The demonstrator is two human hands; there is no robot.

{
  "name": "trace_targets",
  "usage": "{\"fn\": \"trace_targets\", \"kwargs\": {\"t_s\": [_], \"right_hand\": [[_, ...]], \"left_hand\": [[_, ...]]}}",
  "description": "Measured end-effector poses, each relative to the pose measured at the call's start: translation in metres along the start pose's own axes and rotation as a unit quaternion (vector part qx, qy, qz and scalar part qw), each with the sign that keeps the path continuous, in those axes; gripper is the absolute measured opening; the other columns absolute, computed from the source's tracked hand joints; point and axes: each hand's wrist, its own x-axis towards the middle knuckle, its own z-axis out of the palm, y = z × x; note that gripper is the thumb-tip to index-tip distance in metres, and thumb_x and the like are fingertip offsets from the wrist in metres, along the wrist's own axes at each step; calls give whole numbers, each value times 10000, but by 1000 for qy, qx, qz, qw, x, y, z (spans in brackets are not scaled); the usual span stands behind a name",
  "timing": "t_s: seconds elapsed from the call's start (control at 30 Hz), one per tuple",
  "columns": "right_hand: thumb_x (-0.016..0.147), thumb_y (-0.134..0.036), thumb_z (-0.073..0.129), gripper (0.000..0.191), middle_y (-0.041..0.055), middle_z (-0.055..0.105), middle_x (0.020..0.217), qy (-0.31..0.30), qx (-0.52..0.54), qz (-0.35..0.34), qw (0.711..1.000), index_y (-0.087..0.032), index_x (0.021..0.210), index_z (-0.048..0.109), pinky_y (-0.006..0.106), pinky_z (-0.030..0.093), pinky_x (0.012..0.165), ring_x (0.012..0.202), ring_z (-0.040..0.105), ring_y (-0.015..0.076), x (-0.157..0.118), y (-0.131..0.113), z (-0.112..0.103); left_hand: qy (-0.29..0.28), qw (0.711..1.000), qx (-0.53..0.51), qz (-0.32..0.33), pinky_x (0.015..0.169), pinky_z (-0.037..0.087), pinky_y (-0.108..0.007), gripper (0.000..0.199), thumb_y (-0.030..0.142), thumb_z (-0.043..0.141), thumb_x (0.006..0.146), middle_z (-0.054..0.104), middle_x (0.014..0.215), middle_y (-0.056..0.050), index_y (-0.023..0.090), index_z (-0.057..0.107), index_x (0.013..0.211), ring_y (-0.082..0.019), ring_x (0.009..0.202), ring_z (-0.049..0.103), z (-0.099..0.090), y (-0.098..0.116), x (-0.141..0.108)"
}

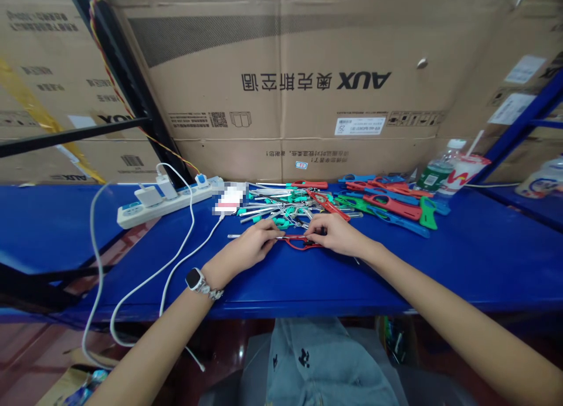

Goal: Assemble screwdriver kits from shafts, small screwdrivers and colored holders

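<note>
A red long-nosed lighter casing (298, 246) with a trigger loop lies between my hands, just above the blue table. My left hand (257, 242) pinches its front end, where a thin metal tube (233, 236) sticks out to the left. My right hand (336, 233) is closed at the handle end, with a small dark part at its fingers. Just beyond my hands is a heap of metal lighter tubes with teal parts (281, 209). A red casing (328, 203) lies across that heap. My fingers partly hide the held lighter.
Red, blue and green lighters (391, 206) are piled to the right, near a bottle (440, 168) and a paper cup (461, 174) with a straw. A power strip (171, 200) with white cables stands left, beside a phone (231, 198). Cardboard boxes (281, 54) rise behind the table.
</note>
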Motion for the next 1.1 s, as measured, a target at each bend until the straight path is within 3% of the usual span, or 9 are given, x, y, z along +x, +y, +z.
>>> {"fn": "trace_targets", "kwargs": {"t_s": [0.4, 0.6, 0.7, 0.83, 1.1], "right_hand": [[881, -210, 696, 70, 60, 697, 918, 12, 1, -14, 1000, -193, 881, 764, 315, 485, 706, 757, 627, 166, -2, 5, -1], [932, -237, 626, 135, 43, 681, 848, 75, -29, -24, 996, -192, 887, 745, 302, 454, 698, 723, 599, 153, -3, -2, -8], [921, -211, 621, 151, 29, 678, 786, 86, -59, -23, 994, -184, 814, 724, 298, 430, 694, 689, 572, 145, 3, -3, -14], [913, -200, 602, 170, 29, 693, 750, 94, -73, -6, 993, -180, 794, 721, 291, 410, 653, 654, 568, 147, 10, 2, -25], [921, -215, 593, 167, 49, 707, 804, 133, -117, 21, 984, -173, 837, 731, 304, 434, 710, 737, 604, 175, -5, 26, -36]], "left_hand": [[1, 998, 20, -56, 1095, 495, -473, 406, 212, 538, 945, 618, 1330, -128, 194, 604, 1345, -271, 1256, 587, 0, 7, -2], [50, 998, 30, -35, 1026, 523, -496, 365, 267, 552, 947, 674, 1216, -117, 193, 613, 1299, -276, 1156, 622, -13, 16, 3], [79, 996, 24, -18, 968, 540, -466, 277, 263, 508, 983, 693, 1142, -110, 182, 649, 1208, -260, 1095, 640, -22, 13, 22], [67, 997, 43, -10, 908, 543, -448, 222, 242, 492, 1000, 712, 1050, -108, 169, 688, 1076, -251, 999, 654, -28, 7, 61], [51, 997, 48, -19, 911, 529, -409, 205, 189, 506, 984, 710, 1021, -99, 165, 697, 1056, -252, 984, 658, -5, 5, 107]]}}
